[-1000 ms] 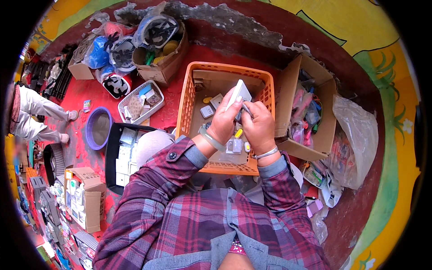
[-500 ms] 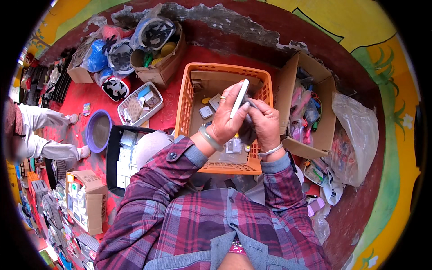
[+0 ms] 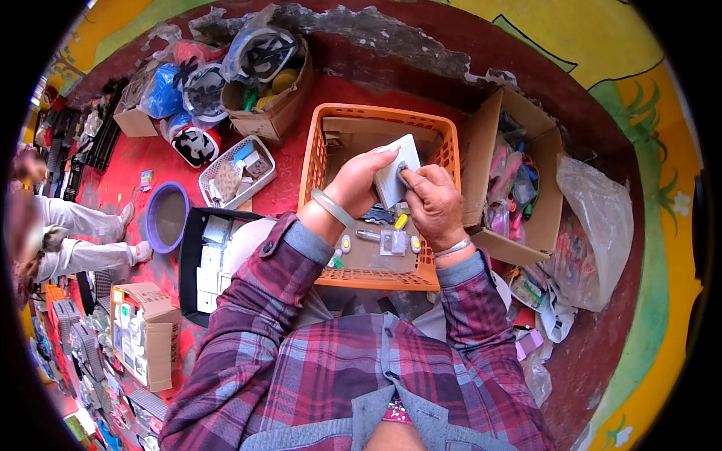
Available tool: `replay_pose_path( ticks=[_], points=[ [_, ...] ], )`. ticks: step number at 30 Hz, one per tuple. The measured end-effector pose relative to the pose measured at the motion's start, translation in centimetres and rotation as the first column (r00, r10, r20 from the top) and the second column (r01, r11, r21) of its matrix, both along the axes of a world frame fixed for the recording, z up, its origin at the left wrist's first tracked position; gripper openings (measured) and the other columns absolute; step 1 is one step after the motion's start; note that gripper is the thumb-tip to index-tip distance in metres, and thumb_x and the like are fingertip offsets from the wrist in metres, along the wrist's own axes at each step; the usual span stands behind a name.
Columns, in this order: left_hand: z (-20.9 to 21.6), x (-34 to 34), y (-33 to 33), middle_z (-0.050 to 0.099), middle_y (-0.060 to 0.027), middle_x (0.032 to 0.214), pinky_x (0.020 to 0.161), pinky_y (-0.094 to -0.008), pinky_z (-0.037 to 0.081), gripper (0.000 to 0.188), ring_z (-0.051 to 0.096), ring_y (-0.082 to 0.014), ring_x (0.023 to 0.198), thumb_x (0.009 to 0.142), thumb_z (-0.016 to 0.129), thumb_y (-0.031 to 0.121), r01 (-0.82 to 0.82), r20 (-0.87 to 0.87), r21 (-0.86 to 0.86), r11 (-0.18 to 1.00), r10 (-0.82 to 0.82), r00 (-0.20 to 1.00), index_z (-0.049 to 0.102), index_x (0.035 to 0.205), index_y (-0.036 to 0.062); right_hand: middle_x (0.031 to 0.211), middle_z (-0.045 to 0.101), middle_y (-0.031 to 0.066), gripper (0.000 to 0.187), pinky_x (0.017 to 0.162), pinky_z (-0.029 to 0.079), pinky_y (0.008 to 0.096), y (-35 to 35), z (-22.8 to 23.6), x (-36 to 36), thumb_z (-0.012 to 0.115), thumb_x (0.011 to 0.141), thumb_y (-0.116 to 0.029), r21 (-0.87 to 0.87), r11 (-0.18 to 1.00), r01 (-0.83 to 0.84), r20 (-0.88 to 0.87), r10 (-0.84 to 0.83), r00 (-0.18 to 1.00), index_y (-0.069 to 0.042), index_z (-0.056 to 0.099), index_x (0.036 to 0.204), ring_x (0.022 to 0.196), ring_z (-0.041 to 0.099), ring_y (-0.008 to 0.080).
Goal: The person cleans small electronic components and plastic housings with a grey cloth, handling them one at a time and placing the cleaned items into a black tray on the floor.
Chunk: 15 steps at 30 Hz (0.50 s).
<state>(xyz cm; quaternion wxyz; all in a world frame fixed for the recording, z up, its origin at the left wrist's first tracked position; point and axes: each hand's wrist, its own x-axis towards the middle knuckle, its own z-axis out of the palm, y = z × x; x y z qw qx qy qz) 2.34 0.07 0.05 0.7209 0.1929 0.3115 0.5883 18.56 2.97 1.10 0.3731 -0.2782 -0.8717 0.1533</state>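
My left hand (image 3: 352,180) is closed around a flat white rectangular thing (image 3: 407,152), held tilted above an orange plastic basket (image 3: 380,111). Fingers of my right hand (image 3: 436,204) are bunched together and press on its face. A scrap of dark grey cloth (image 3: 402,170) peeps out at these fingertips; most of it is hidden. Beneath my hands, cardboard lines the basket. Lying on it are a clear plastic piece (image 3: 392,243), a yellow piece (image 3: 401,222) and small white-and-yellow pieces (image 3: 415,243).
Right of the basket stands a cardboard box (image 3: 519,244) of colourful items, beside a clear plastic bag (image 3: 598,225). On the left are a white basket (image 3: 244,197), a purple basin (image 3: 153,218) and a black box (image 3: 189,278) of white packages. Another person's legs (image 3: 90,252) show at far left.
The white thing has turned from edge-on to show its broad face. My right fingers have come onto that face, and the cloth that hung below them is now mostly out of sight.
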Motion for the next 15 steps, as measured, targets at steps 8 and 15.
replay_pose_path(
  ticks=[8,15],
  points=[
    [-1.1,2.0,-0.2,0.057,-0.0152,0.107,0.094,-0.0334,0.039,0.044,0.054,-0.0265,0.102,0.089,0.053,0.018,-0.087,-0.671,0.606,0.79,0.567,0.478,0.046,0.127,-0.0017,0.09,0.066,0.0074,0.021,0.07,0.05,0.0249,-0.2,-1.3,-0.9,0.056,0.085,-0.005,-0.839,0.223,-0.497,-0.543,-0.404,0.736,0.003,0.064,0.104,0.081,0.062,0.0116],
    [-0.3,2.5,-0.1,0.052,-0.0124,0.121,0.093,-0.0314,0.042,0.042,0.055,-0.0219,0.106,0.094,0.047,0.016,-0.2,-0.106,0.325,0.924,0.246,0.964,0.041,0.131,-0.0016,0.096,0.065,0.0114,0.028,0.078,0.054,0.0303,2.3,-2.1,2.3,0.056,0.086,-0.012,-0.486,-0.031,-0.873,-0.766,-0.466,0.443,0.002,0.057,0.11,0.086,0.064,0.0186]
  ],
)
